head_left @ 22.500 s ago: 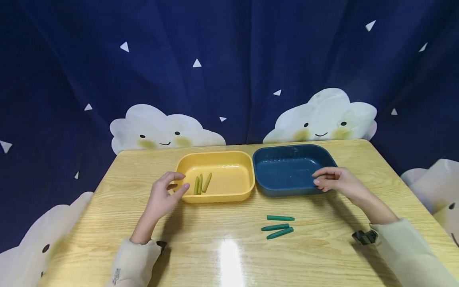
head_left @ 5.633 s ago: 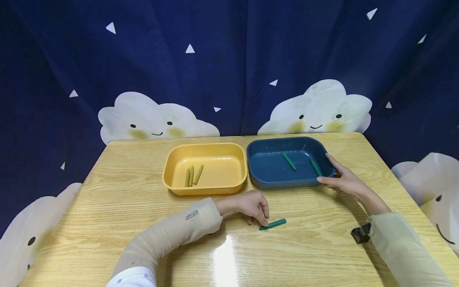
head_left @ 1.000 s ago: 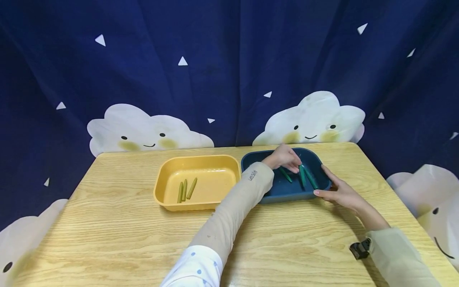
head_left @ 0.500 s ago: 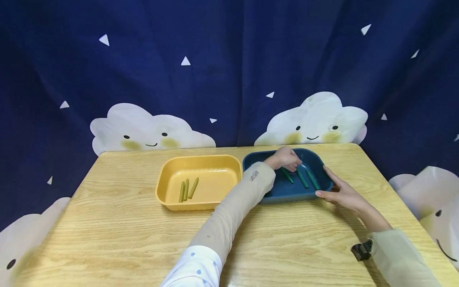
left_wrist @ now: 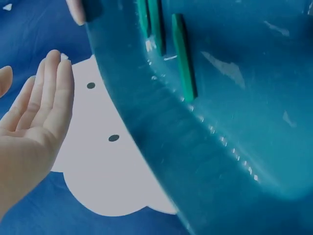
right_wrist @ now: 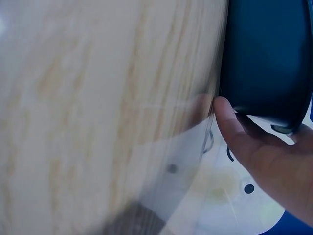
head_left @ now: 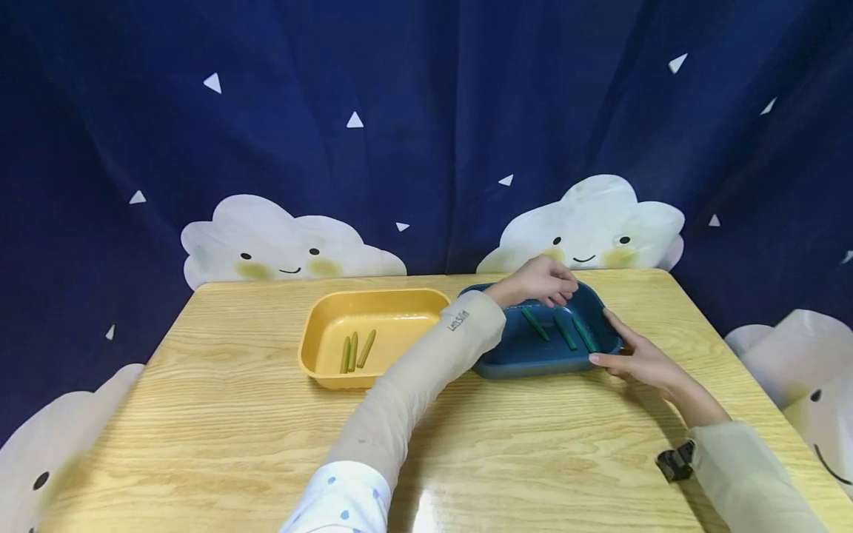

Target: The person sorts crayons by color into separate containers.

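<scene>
Three green crayons [head_left: 564, 333] lie apart on the floor of the dark blue bin [head_left: 533, 368]; they also show in the left wrist view, where one crayon [left_wrist: 183, 58] is nearest. My left hand [head_left: 541, 281] is above the bin's back edge with nothing in it. Its fingers look fairly straight in the left wrist view. My right hand [head_left: 641, 361] holds the bin's front right corner, thumb on the front wall and fingers along the right side. In the right wrist view the thumb [right_wrist: 230, 117] touches the bin's outer wall.
To the left stands a yellow bin [head_left: 326, 380] with three olive-yellow crayons [head_left: 353, 352] in its left part. Both bins rest on a wooden table [head_left: 233, 414]. Behind hangs a dark blue curtain [head_left: 426, 133] with clouds. My left forearm crosses before the yellow bin.
A second ago my left hand held the third green crayon over the blue bin; the crayon now lies inside. That hand has since risen toward the back edge. My right hand stays at the corner.
</scene>
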`<state>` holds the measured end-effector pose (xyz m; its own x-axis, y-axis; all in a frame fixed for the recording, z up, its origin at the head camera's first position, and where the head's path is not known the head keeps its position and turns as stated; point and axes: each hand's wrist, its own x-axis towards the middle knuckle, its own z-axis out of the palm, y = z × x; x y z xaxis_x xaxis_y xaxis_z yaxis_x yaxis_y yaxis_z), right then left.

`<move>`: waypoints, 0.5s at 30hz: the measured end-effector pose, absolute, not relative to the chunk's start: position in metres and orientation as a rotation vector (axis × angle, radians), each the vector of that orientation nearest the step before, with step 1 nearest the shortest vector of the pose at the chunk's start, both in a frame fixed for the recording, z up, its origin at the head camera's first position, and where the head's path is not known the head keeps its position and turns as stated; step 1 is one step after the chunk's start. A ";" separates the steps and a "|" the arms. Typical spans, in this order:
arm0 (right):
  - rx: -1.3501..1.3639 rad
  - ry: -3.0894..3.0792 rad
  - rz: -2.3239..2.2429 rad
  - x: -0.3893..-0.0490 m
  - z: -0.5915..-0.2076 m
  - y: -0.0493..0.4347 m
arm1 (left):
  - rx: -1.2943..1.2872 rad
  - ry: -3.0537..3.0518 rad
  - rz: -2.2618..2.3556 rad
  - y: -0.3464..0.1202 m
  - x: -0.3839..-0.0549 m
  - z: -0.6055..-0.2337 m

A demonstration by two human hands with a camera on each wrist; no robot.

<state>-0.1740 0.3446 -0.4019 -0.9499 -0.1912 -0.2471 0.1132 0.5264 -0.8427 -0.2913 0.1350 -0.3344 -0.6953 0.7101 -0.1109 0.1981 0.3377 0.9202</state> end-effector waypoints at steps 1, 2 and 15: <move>-0.065 2.458 -1.392 -0.174 -0.401 0.345 | 0.810 2.119 1.342 0.132 -0.291 -0.333; -0.068 2.454 -1.396 -0.175 -0.401 0.345 | 0.821 2.140 1.339 0.129 -0.291 -0.331; -0.046 2.441 -1.402 -0.173 -0.398 0.342 | 0.857 2.303 1.353 0.055 -0.275 -0.317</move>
